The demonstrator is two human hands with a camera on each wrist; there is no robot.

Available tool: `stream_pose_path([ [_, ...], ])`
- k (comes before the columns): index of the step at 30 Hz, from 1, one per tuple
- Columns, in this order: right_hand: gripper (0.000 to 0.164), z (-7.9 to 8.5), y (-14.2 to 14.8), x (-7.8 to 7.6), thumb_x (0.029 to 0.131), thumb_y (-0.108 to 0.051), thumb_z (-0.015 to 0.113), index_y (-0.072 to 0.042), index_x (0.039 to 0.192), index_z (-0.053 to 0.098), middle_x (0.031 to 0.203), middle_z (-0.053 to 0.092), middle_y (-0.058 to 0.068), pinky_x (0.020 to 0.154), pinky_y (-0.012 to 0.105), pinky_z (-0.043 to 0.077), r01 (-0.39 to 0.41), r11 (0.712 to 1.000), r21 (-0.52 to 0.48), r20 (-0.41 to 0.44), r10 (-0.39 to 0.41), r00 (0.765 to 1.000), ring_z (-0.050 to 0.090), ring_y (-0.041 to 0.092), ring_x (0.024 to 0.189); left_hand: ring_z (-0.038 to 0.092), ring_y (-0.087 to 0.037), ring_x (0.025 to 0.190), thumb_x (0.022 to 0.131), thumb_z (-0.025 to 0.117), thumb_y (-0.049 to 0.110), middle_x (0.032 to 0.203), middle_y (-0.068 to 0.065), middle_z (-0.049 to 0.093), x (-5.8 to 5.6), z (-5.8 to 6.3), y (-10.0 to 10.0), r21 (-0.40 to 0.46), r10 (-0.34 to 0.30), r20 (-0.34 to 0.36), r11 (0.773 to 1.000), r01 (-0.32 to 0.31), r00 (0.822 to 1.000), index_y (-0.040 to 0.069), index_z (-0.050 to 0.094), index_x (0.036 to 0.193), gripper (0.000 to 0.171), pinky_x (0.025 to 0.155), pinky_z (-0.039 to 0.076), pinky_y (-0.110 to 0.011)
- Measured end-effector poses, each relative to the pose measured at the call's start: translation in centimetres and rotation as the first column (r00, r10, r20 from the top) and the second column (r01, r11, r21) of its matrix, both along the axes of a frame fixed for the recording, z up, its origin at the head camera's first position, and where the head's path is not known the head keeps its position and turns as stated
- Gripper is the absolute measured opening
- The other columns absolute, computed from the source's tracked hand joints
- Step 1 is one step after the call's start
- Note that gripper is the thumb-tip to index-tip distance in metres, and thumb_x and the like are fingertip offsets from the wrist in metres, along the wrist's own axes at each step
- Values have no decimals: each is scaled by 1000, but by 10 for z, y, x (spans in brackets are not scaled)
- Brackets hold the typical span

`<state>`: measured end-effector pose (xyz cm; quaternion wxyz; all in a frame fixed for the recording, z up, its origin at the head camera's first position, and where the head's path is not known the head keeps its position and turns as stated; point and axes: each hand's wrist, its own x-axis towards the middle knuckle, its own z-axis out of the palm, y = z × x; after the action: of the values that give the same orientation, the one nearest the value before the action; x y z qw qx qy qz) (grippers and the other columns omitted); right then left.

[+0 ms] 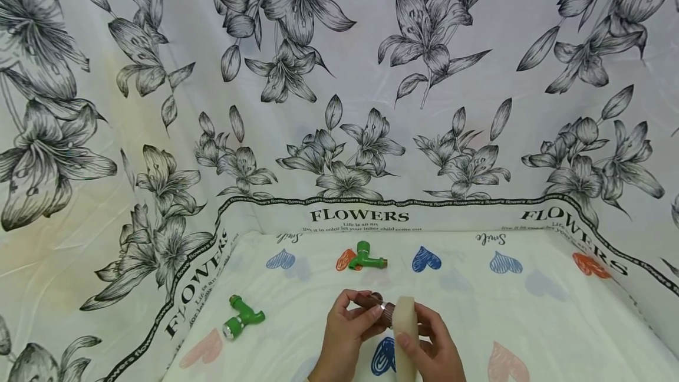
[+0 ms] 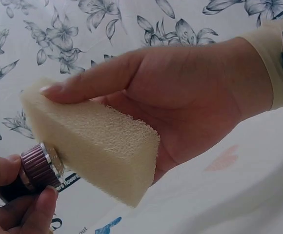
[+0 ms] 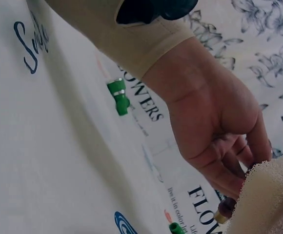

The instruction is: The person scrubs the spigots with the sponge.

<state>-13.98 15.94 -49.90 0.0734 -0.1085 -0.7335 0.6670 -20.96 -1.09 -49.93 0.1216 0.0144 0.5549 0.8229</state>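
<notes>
The brown faucet (image 1: pixel 389 313) sits pinched in my left hand (image 1: pixel 346 329), seemingly to present its ridged end (image 2: pixel 35 162) to the sponge (image 1: pixel 405 318) my right hand (image 1: pixel 438 346) grips.

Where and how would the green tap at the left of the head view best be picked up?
Probably by its slim middle, pinched from above. The green tap lies on the cloth with nothing over it; its wide, silver-faced knob and curved spout branch out from that middle, so descending fingers should fit between them.
</notes>
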Motion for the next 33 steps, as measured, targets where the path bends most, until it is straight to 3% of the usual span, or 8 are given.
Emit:
stream_pose_path([
  [8,70,2,-8,2,100,-30,83,0,153,50,137,59,17,87,24,57,2,1000,-9,-51,-3,999,59,31,115,77,-30,94,97,82,0,119,-19,73,2,2,2,8,56,20,998,-56,998,-2,59,131,42,83,66,-40],
  [16,71,-5,-6,0,93,-27,90,-3,150,53,132,60,12,89,28,56,69,988,140,-155,-47,987,58,26,109,78,-30,93,97,82,1,120,-19,74,4,0,2,79,28,87,996,-34,996,1,58,130,42,80,67,-37],
  [18,69,-8,-3,-3,95,-24,89,-3,149,54,130,61,12,88,29,57,80,987,138,-184,-54,981,58,25,108,79,-31,93,97,82,2,119,-19,75,4,-1,2,93,17,99,995,-26,995,2,58,130,41,80,67,-37],
  [24,67,-8,5,-8,102,-31,80,-1,154,49,133,60,18,87,26,58,30,999,19,-89,-28,996,60,31,113,79,-31,94,99,79,0,118,-23,73,4,0,1,142,-25,95,990,11,995,1,56,133,41,81,66,-37],
  [27,70,-6,4,-8,104,-36,78,-1,155,47,136,59,18,87,24,58,20,1000,10,-39,-19,999,60,31,115,78,-30,95,100,78,-1,119,-22,73,5,2,1,150,-15,92,989,1,996,1,56,133,40,81,66,-37],
  [33,70,-1,-4,-1,98,-30,85,-2,152,52,134,60,14,88,26,57,3,997,76,-94,4,996,60,30,114,77,-27,94,100,78,1,114,-18,75,4,1,3,125,41,96,991,-53,995,2,56,132,39,82,66,-37],
])
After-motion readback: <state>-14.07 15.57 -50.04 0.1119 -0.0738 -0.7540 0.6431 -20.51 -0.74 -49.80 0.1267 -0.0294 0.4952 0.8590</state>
